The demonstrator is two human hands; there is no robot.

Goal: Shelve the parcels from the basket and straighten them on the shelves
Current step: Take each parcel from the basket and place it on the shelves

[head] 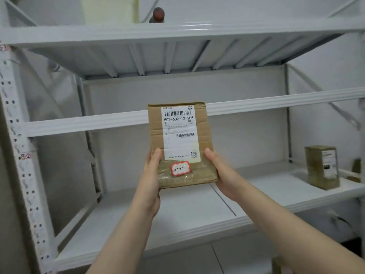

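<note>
A brown cardboard parcel (205, 135) with a white shipping label and a red-bordered sticker reading 3-1-7 is held upright in front of the white metal shelving. My left hand (153, 177) grips its lower left edge and my right hand (223, 175) grips its lower right edge. The parcel hangs above the lower shelf board (177, 214), between that board and the middle shelf's front rail (88, 123). The basket is out of view.
A taped brown parcel (322, 168) stands upright at the right end of the lower shelf, with another item's edge (356, 171) beside it. A dark rounded object (158, 14) sits on the top shelf. A perforated white upright (21, 165) runs down the left.
</note>
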